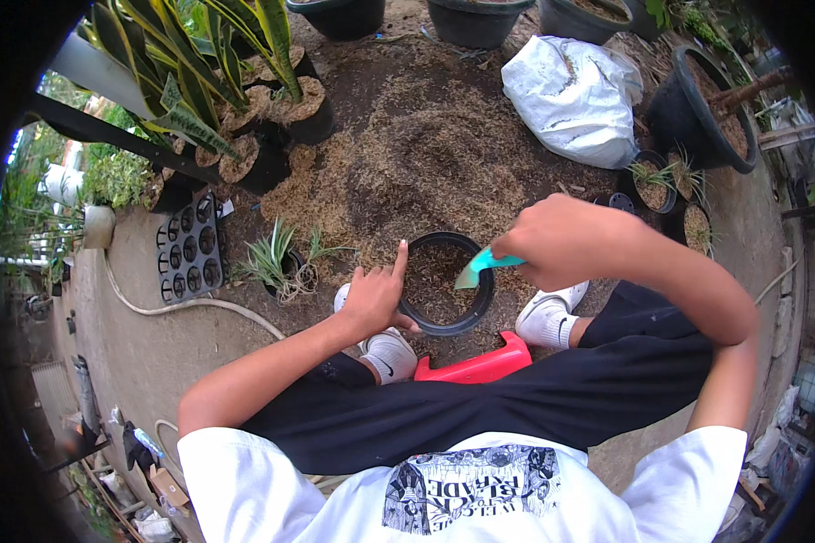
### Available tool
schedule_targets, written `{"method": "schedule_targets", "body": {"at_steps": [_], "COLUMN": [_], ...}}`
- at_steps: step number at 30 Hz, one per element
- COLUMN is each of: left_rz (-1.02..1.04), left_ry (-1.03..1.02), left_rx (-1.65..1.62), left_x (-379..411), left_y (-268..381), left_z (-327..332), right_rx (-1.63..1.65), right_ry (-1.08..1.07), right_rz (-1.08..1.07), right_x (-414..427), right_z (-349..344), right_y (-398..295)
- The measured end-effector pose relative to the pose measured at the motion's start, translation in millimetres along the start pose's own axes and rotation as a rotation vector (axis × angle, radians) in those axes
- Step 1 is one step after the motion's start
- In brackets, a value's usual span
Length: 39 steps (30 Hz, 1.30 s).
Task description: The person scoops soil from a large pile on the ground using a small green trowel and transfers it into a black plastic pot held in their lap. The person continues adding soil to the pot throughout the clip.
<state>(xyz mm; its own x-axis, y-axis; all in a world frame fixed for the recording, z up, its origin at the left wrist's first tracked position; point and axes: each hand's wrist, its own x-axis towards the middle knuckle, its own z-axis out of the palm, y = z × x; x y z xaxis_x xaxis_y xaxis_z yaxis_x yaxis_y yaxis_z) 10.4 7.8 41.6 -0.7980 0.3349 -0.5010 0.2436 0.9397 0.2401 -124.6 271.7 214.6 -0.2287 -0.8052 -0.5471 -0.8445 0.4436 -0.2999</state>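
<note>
A round black plastic pot (483,313) stands on the ground between my feet, with dark loose potting mix (441,292) visible inside. My left hand (375,298) holds the pot's left side, index finger pointing forward along the rim and thumb at the near edge. In my right hand (558,237) is the handle of a turquoise hand trowel (479,266). Its blade tilts down over the pot's right part; whether the tip touches the mix cannot be made out. Left of the pot, spider plants (272,254) with bare roots lie at a small dark pot.
Loose husk-like mix (421,156) spreads beyond the pot. A white sack (570,102) sits at far right, near large black pots (682,108). Potted snake plants (305,112), a black cell tray (190,248) and a hose (176,309) are leftward. A red plastic stool (479,363) is beneath me.
</note>
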Motion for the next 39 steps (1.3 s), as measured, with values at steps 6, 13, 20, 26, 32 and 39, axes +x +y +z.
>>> {"method": "schedule_targets", "body": {"at_steps": [6,13,20,26,32,39], "left_rz": [-0.010,-0.027,-0.023,-0.023,-0.018,-0.033], "left_ry": [-0.010,-0.039,-0.025,-0.057,-0.035,-0.040], "left_rx": [0.001,0.004,0.003,-0.004,0.019,0.013], "left_x": [0,-2,0,5,4,4], "left_y": [1,3,2,7,3,2], "left_z": [-3,-6,-2,-11,-3,-3], "right_rx": [0.071,0.170,0.124,0.121,0.170,0.075], "right_ry": [-0.037,-0.087,-0.023,-0.041,-0.127,0.028], "right_rz": [-0.036,0.023,0.053,-0.011,-0.001,0.054], "right_x": [26,-28,-21,29,15,-46], "right_z": [52,-13,-24,39,31,-37], "right_y": [12,9,13,24,28,24]}}
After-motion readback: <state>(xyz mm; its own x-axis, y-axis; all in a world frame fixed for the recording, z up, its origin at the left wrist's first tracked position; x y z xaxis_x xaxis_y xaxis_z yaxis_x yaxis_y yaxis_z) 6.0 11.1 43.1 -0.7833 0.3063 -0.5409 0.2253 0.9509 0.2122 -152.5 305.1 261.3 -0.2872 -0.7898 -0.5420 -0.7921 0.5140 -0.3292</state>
